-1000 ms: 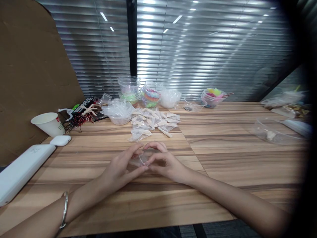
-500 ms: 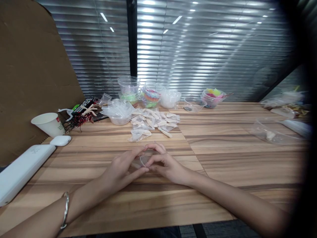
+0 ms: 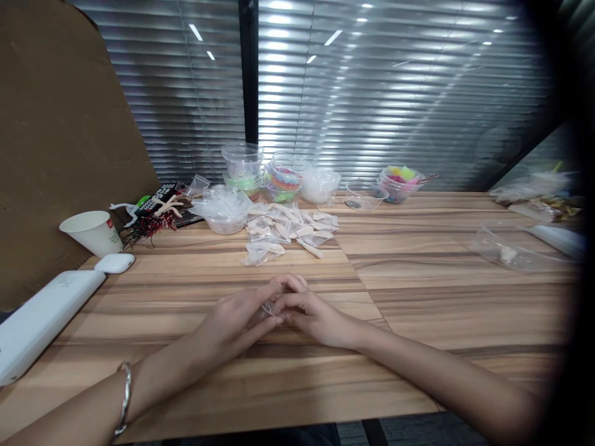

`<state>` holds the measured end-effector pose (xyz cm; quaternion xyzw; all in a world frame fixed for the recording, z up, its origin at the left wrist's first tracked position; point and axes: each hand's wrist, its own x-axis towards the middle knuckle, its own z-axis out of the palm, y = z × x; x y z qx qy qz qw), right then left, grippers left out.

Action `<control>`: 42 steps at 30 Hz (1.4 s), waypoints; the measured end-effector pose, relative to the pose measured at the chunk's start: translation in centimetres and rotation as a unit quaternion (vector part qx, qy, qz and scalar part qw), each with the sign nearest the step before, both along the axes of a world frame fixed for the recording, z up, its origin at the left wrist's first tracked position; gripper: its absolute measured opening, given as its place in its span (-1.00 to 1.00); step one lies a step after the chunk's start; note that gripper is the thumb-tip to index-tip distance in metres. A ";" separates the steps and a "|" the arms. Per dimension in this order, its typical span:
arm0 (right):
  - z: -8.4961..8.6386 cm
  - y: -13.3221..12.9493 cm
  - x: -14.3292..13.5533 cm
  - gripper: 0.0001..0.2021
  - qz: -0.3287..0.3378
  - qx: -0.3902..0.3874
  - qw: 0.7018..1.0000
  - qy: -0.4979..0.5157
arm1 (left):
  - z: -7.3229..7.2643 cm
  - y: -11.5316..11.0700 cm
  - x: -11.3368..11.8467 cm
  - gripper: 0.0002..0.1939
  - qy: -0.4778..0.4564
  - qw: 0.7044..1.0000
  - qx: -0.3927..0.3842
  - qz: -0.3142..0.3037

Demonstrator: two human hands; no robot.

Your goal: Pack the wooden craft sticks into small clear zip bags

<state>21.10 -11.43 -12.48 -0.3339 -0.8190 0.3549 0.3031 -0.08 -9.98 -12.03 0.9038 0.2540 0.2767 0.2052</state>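
Thin, shiny, see-through plastic is seen in the small clear piece (image 3: 268,308) held between the left hand (image 3: 232,317) and the right hand (image 3: 316,319). Under the hands, the table top (image 3: 441,297) is covered in smooth, stripy wood with a soft shine. Past the hands, little bags (image 3: 263,251) are made of crinkly clear plastic, and tubs (image 3: 242,162) of hard, glossy plastic. Above the left hand's wrist, a bracelet (image 3: 125,396) of shiny metal is worn. Left of the hands, dull, brown cardboard is seen in a board (image 3: 60,124).
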 end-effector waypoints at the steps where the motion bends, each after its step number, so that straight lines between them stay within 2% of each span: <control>1: 0.0 0.0 0.0 -0.85 0.001 -0.006 1.000 -0.002 | 0.1 -0.1 0.0 -0.48 -0.003 1.000 0.002 0.001; 11: -0.1 0.2 0.0 -0.83 0.016 -0.036 0.999 0.018 | 0.4 0.1 0.0 -0.58 0.011 1.000 -0.012 0.023; 14: 0.2 0.1 0.1 -0.80 0.033 -0.046 0.998 0.025 | 0.6 0.1 0.2 -0.68 0.013 0.999 -0.036 0.029; 17: 0.5 0.0 -0.1 -0.79 0.039 -0.046 0.998 0.025 | 0.8 0.2 0.5 -0.81 0.030 0.998 -0.025 0.045; 20: 0.5 -0.2 -0.4 -0.72 0.014 -0.046 0.999 0.014 | 1.1 0.3 0.7 -0.74 0.045 0.997 -0.020 0.053; 27: -0.2 -0.1 -0.7 -0.82 -0.021 -0.043 0.999 0.007 | 1.3 0.5 0.9 -0.74 0.031 0.993 -0.108 0.048; 32: -0.7 0.2 -0.5 -0.80 -0.057 -0.094 0.992 0.063 | 0.6 1.3 0.9 -0.81 -0.018 0.978 -0.202 0.046; 38: -1.6 0.6 -0.6 -0.72 -0.070 -0.188 0.967 0.160 | -0.6 1.6 0.8 -0.77 -0.048 0.961 -0.269 0.027; 42: -1.5 0.7 -0.4 -0.75 -0.081 -0.172 0.967 0.168 | -1.1 1.6 0.8 -0.73 -0.068 0.948 -0.310 0.022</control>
